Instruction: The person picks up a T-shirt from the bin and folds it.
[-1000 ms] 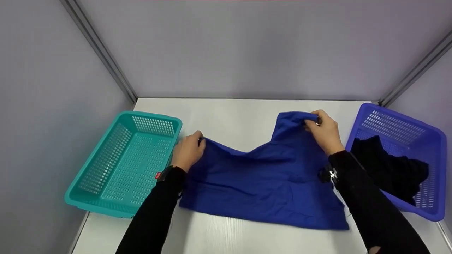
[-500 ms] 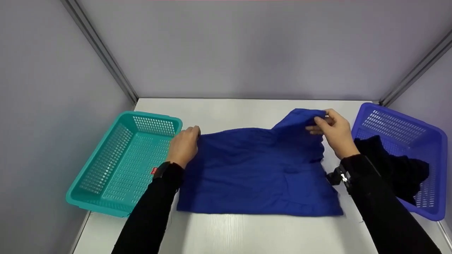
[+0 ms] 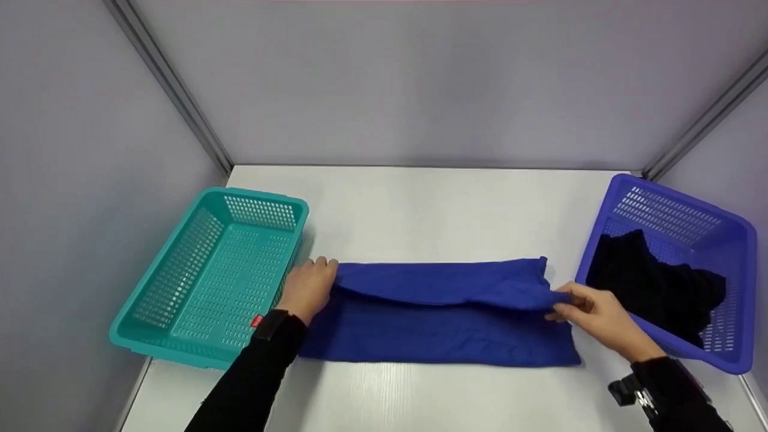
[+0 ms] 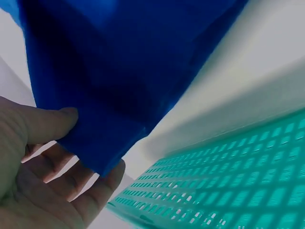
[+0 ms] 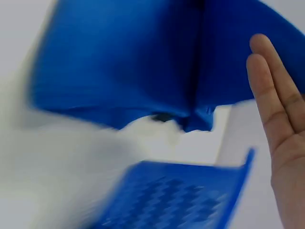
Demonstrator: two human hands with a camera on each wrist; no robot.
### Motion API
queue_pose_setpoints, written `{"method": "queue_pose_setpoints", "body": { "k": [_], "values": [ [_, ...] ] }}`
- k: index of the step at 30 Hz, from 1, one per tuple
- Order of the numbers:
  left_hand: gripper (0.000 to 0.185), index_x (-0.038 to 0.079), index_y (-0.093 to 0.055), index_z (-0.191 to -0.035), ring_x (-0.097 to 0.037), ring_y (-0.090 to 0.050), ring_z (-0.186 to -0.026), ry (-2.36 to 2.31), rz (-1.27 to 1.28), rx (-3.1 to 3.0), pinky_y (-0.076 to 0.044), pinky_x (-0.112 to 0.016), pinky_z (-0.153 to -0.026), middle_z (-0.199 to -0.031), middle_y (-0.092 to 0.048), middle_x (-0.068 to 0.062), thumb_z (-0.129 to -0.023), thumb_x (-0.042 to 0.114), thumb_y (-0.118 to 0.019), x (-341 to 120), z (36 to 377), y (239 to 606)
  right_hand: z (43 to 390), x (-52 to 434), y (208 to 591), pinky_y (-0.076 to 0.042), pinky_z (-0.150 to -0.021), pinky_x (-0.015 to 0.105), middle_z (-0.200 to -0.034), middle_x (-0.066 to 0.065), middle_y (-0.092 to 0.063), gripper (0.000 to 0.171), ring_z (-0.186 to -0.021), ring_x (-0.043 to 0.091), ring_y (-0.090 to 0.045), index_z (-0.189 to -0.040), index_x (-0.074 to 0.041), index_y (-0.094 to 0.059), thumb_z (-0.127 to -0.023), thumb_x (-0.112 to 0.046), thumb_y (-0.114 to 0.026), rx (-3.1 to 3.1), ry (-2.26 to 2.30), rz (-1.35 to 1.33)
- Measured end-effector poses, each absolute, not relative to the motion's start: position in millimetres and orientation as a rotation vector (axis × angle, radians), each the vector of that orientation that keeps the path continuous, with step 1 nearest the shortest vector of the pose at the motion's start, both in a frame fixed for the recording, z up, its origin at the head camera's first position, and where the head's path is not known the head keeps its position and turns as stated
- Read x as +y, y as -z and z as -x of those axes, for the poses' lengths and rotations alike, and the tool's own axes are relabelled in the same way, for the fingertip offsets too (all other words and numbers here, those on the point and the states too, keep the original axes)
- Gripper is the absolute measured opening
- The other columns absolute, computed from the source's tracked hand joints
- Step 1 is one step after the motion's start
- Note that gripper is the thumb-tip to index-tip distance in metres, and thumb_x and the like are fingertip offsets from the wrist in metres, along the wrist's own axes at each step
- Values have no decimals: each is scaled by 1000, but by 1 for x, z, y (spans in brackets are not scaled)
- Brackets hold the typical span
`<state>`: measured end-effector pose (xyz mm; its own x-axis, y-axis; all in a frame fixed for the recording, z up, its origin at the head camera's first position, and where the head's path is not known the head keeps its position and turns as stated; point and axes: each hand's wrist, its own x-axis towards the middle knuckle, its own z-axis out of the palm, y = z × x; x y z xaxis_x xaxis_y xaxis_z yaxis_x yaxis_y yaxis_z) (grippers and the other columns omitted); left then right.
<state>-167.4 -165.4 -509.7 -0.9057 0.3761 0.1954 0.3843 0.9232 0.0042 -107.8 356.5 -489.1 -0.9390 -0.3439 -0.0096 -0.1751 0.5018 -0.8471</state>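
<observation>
A blue cloth lies across the white table, its far part doubled over toward the person. The left hand holds the left end of the folded part. In the left wrist view, the thumb of the left hand lies on one side of a cloth corner, with fingers behind. At the right end, the right hand pinches the raised flap between thumb and fingers. Two straight fingers of the right hand lie along the cloth in the right wrist view; its thumb is hidden there.
To the left stands a teal perforated basket with a small red tag near the left wrist. A purple-blue basket on the right contains black fabric. Grey panels wall in the table.
Both hands have come toward the person, the right one farther and outward. The cloth's far edge has been brought over onto its near half, making it a narrower strip.
</observation>
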Motion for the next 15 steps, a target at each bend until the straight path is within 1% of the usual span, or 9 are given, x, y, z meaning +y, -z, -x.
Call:
{"method": "queue_pose_setpoints", "body": {
  "k": [1,4,5,7,9,11,12,14,15],
  "values": [
    [8,-2,-66,-97,-39,-69,-81,48,571,-2904,-58,-52,-64,-91,-69,-20,-91,-7,-65,-165,165,511,103,361,493,-59,-77,22,-100,17,-79,14,-90,10,-77,-115,2,-69,-104,-4,-64,2542,1381,450],
    [5,-1,-67,-95,-39,-70,-85,12,536,-2956,-59,-52,-67,-92,-70,-20,-94,-4,-64,-163,158,513,91,373,509,-58,-74,22,-104,16,-79,15,-91,5,-74,-113,0,-72,-99,0,-68,2582,1206,535],
    [5,-1,-67,-94,-39,-70,-86,-4,520,-2986,-59,-52,-67,-92,-70,-20,-94,-4,-64,-161,156,513,88,376,513,-56,-74,21,-105,15,-79,16,-92,3,-72,-111,-3,-73,-96,2,-68,2617,1126,574],
    [2,0,-67,-93,-40,-69,-88,-33,488,-3060,-59,-53,-69,-93,-69,-20,-94,-1,-66,-158,152,514,83,379,523,-53,-76,20,-108,14,-79,24,-96,2,-70,-101,-11,-76,-88,8,-69,2713,973,688],
    [4,-1,-68,-98,-41,-69,-93,-52,475,-3151,-59,-55,-73,-99,-69,-21,-95,1,-66,-155,150,516,79,379,531,-50,-75,21,-110,12,-80,32,-97,3,-66,-92,-18,-75,-81,11,-69,2811,873,770],
    [12,-1,-69,-108,-42,-67,-101,-46,492,-3226,-59,-57,-80,-108,-68,-22,-96,3,-67,-152,149,519,79,372,536,-49,-78,25,-109,8,-80,31,-98,7,-66,-89,-22,-74,-82,8,-69,2885,815,742],
    [17,-1,-68,-113,-43,-66,-106,-25,511,-3253,-58,-57,-84,-113,-67,-22,-97,4,-67,-150,149,521,80,367,538,-51,-79,28,-109,7,-80,27,-98,11,-67,-91,-21,-75,-86,5,-70,2908,808,699],
    [25,1,-67,-124,-43,-64,-115,40,558,-3288,-57,-58,-90,-123,-65,-22,-99,4,-65,-147,149,525,84,352,540,-55,-85,37,-113,9,-78,14,-100,18,-70,-107,-15,-76,-96,-7,-71,2896,833,545],
    [29,2,-65,-129,-44,-62,-118,75,580,-3300,-56,-58,-93,-128,-64,-22,-100,4,-64,-146,150,527,86,343,541,-56,-88,43,-114,10,-78,18,-103,23,-71,-116,-11,-74,-99,-15,-72,2886,833,461]
  ]
}}
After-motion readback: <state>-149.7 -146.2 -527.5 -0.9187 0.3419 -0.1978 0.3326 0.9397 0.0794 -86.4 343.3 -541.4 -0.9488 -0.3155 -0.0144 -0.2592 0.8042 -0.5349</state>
